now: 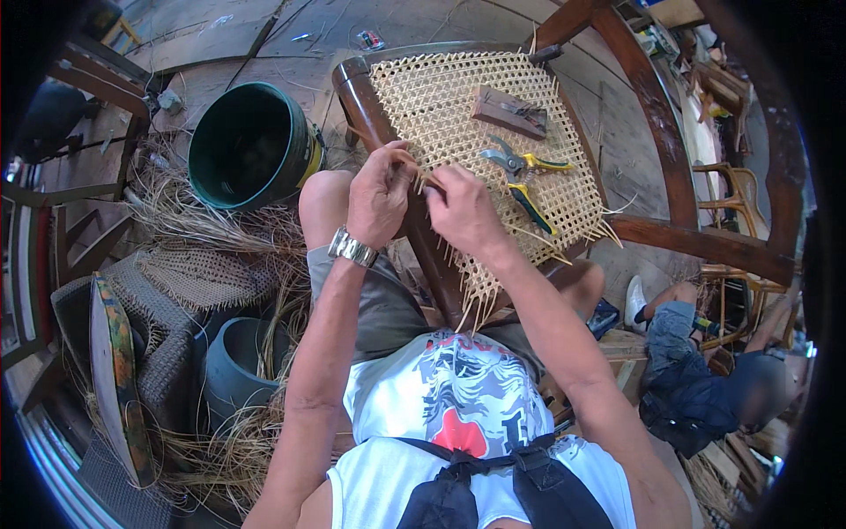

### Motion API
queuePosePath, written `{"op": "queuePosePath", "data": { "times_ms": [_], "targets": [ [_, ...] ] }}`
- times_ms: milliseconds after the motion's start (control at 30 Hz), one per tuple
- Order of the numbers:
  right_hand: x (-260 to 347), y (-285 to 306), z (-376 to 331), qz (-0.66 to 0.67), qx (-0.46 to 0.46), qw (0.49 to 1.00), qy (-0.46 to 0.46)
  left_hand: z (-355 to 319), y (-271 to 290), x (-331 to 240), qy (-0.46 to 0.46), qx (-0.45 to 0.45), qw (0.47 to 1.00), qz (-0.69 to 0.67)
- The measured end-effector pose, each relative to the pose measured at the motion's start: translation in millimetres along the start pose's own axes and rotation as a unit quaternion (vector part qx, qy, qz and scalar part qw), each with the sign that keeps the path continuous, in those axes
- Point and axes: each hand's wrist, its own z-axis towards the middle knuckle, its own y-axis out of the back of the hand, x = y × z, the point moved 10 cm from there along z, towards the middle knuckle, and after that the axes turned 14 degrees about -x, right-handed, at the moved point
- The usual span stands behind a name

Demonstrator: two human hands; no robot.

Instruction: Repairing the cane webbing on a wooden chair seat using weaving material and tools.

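A dark wooden chair frame (pixel 356 94) lies across my lap, with woven cane webbing (pixel 423 84) stretched over its seat. At the seat's left edge, my left hand (pixel 382 196) is closed, thumb and fingers pinched together. Close beside it my right hand (pixel 464 210) pinches the end of a cane strand at the webbing's edge. What the left fingers hold is too small to make out. On the webbing, right of my hands, lie pruning shears (pixel 527 165) with yellow and black handles. Beyond them rests a small wooden block (pixel 508 112). Loose cane ends stick out along the rim.
A dark green bucket (pixel 198 150) stands on the plank floor to the left. Below it are heaps of cane strips (pixel 211 231), woven sheets and a blue-grey bucket (pixel 231 381). The chair's back frame (pixel 656 115) extends right. Another person (pixel 696 370) sits at the lower right.
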Motion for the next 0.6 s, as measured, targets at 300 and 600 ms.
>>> {"op": "queuePosePath", "data": {
  "times_ms": [300, 600],
  "targets": [
    [-39, -10, 1, 0.075, 0.128, 0.958, -0.246, -18, 45, 6, 0.180, -0.091, 0.979, -0.042],
    [-63, -27, 6, 0.141, 0.163, 0.925, -0.312, -43, 26, 31, 0.219, -0.104, 0.969, -0.039]
  ]
}}
